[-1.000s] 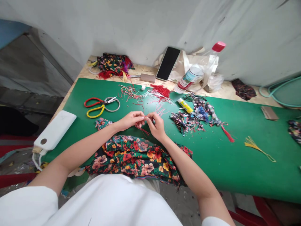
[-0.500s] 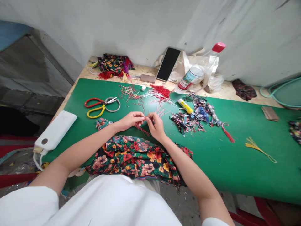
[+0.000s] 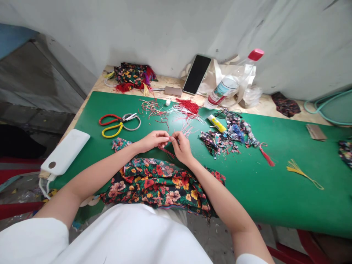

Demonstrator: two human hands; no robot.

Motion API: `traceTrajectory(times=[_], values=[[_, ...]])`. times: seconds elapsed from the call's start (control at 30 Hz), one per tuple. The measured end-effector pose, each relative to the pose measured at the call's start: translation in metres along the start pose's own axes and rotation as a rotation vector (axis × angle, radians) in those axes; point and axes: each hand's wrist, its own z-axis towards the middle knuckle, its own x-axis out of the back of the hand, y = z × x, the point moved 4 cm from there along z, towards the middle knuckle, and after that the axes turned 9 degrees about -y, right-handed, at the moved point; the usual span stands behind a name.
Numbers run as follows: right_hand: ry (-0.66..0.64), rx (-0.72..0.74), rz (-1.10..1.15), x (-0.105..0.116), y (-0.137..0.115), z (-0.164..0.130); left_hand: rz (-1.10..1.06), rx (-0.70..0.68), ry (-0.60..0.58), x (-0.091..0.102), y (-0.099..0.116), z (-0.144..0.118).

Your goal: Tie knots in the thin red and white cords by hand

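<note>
Red threads (image 3: 166,150) sit pinched btwn both hands over the green mat (image 3: 275,190), near its front edge, roughly mid-left of the bench. Left hand (image 3: 152,140) has fingertips closed narrow on the strand ends; right hand (image 3: 181,147) likewise closed on them, thumb & forefinger meeting the left's. Loose tails hang down toward the floral cloth (image 3: 159,183) draped over the front edge.

To do this bit well, I'd judge: keep the pinch tight & close to the ends, strands taut, tails clear of the cloth so nothing snags.

Further out: more red & pale threads (image 3: 187,108) piled toward the back edge, w/ red- and yellow-handled scissors (image 3: 118,123) left of them. Fabric scraps (image 3: 228,137) and a yellow glue tube (image 3: 216,123) to the right; a red tassel (image 3: 266,156) and yellow tassel (image 3: 298,170) beyond. White power bank (image 3: 65,152) overhangs the left edge. Phone (image 3: 196,74) and bottle (image 3: 233,80) at the back. Nothing blocks the hands.
</note>
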Motion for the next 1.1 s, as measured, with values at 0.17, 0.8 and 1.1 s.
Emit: traceTrajectory(times=[0.17,0.8,1.1], values=[[0.002,-0.015,0.003,0.0,0.0002,0.0003,-0.006,0.007,0.0,0.0006,-0.0014,0.0003],[-0.005,-0.039,0.074,0.0012,0.0008,-0.0011,-0.047,-0.003,0.025,0.0029,-0.0026,0.0007],[-0.002,-0.013,0.06,0.0022,-0.0031,-0.0009,-0.043,-0.002,0.023,0.002,-0.0018,0.0001]])
